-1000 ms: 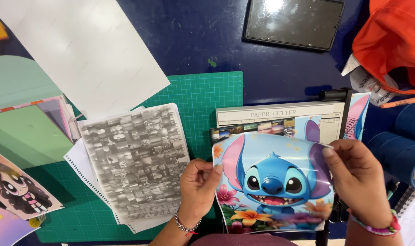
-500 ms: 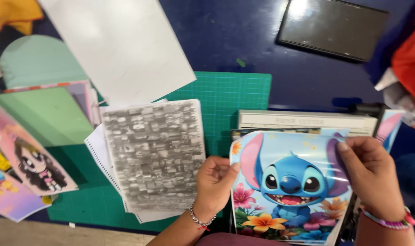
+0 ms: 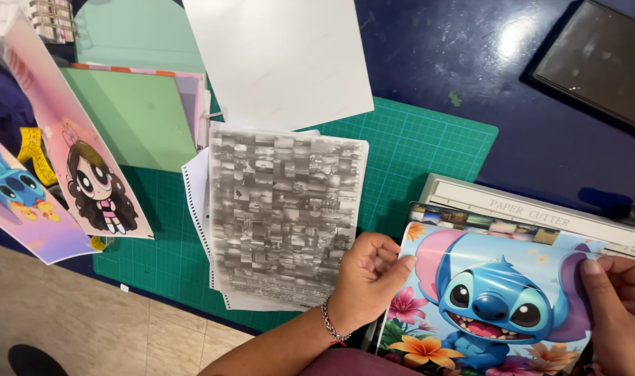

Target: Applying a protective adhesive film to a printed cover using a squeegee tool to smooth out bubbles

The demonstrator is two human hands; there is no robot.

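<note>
The cartoon sheet [image 3: 495, 306] lies over the paper cutter [image 3: 533, 209]; left of it, a printed stack [image 3: 282, 216] rests on the cutting mat [image 3: 429, 150].

Craft or stationery-making workspace, likely home hobby corner. Green gridded cutting mat [image 3: 415, 150] lies on dark blue table [image 3: 470, 63]. Paper trimmer [image 3: 540, 212] just right of mat, partly on its corner. Grey printed sheets with punched binding edge [image 3: 282, 216] on mat centre. Blank white sheet [image 3: 282, 59] above mat's upper edge. Green card covers [image 3: 133, 115] at mat's left. Glossy cartoon prints [image 3: 87, 174] overhang table left of mat. Tiled floor [image 3: 87, 320] below mat's near edge.
</note>
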